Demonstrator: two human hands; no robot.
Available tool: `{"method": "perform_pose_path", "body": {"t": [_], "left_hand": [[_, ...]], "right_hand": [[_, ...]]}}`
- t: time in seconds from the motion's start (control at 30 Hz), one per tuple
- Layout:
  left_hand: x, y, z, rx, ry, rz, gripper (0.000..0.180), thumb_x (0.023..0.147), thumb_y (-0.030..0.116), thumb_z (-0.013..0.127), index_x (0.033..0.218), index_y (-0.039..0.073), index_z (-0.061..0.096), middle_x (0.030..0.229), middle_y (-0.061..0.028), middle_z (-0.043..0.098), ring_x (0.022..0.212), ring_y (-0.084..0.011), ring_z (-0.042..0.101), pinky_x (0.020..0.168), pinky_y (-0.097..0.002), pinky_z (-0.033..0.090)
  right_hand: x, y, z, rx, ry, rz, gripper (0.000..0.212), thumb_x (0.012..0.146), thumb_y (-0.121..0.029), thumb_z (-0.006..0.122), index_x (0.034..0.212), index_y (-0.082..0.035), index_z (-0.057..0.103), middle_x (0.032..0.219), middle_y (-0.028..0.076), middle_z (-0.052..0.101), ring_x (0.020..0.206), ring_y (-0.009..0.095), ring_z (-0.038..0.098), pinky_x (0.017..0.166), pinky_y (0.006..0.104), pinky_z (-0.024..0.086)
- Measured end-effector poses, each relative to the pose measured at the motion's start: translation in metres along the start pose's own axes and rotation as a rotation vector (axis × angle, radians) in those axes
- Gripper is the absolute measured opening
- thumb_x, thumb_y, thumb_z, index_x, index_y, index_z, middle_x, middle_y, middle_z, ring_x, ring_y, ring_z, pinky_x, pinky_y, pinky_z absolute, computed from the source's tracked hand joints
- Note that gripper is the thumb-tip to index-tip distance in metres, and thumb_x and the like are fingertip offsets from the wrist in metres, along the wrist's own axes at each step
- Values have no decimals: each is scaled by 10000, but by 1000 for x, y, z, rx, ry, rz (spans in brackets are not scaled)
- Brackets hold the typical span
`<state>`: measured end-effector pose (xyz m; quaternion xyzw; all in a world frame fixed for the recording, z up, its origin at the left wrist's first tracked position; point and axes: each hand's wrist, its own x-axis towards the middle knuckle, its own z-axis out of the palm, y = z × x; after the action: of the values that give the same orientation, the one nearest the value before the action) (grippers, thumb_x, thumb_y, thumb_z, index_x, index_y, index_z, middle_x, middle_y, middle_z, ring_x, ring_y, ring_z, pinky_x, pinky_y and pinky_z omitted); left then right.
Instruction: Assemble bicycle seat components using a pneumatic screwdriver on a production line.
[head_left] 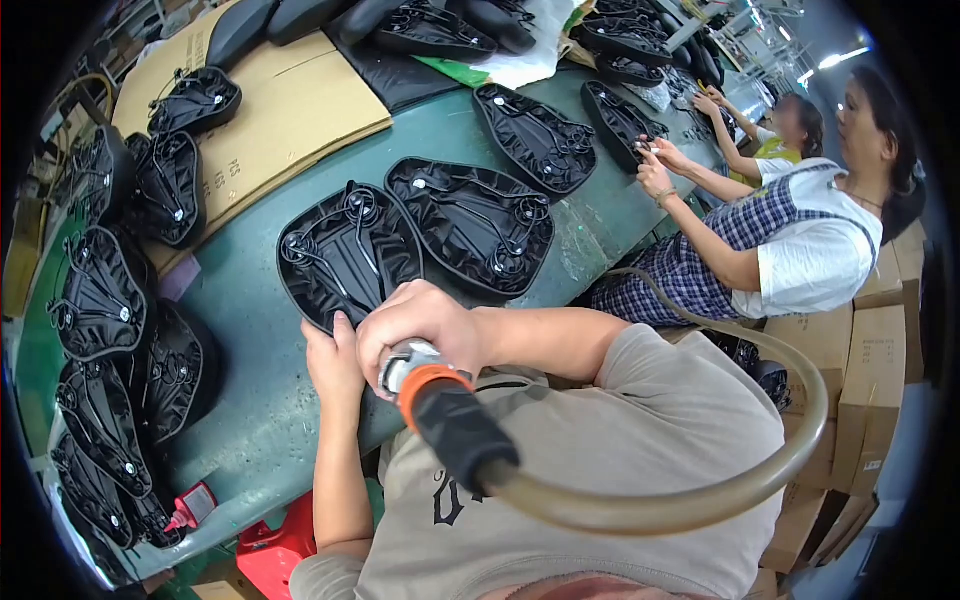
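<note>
Black saddle underside [345, 255] on green surface [250, 400]; left hand [335, 365] braces near edge, right hand [420, 325] clenched on air tool [430, 385]. Fastening step; next needs tool tip aligned.

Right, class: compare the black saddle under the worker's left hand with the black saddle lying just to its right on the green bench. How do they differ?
The near saddle is touched by the left hand, with the right hand holding an air tool beside it; the neighbouring saddle lies untouched. The near saddle's narrow end points toward the worker, the neighbouring saddle's up and to the left. Both are black, upside down, showing metal rails, on the green bench.
</note>
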<state>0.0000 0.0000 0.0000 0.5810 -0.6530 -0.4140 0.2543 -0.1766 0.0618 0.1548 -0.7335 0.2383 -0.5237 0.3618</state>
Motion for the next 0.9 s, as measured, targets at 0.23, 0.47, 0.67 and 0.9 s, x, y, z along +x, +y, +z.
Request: {"method": "perform_pose_path", "body": {"t": [0.23,0.47,0.67,0.9], "left_hand": [[14,5,-80,-6,-268,225,443,978,225,652,1337,-26,587,1149,-249,722,1075,-358,708,942,-402,525],[-25,64,-110,132,12,530,586,878,179,738,1401,-9,550,1375,-207,615,1310,-362,567,1137,-460,408],[-17,45,-55,424,275,717,472,795,84,720,1243,-1,597,1276,-220,651,1238,-419,595,1110,-500,440],[-18,35,-50,379,310,681,496,661,-33,672,1151,13,615,1155,-192,686,1106,-363,675,968,-427,553]], "right_hand": [[6,-41,-2,170,79,-28,418,778,-164,782,1130,17,644,1092,173,693,941,258,712,760,319,581],[-18,-79,-43,198,374,107,312,881,37,651,1135,-73,508,1016,134,589,750,176,629,683,333,552],[-3,-64,-37,142,360,154,336,917,-135,711,1158,-84,482,1010,131,550,676,200,592,657,388,517],[15,-31,-36,121,154,79,340,931,-67,627,1235,-64,477,1044,140,540,698,192,593,683,399,510]]}}
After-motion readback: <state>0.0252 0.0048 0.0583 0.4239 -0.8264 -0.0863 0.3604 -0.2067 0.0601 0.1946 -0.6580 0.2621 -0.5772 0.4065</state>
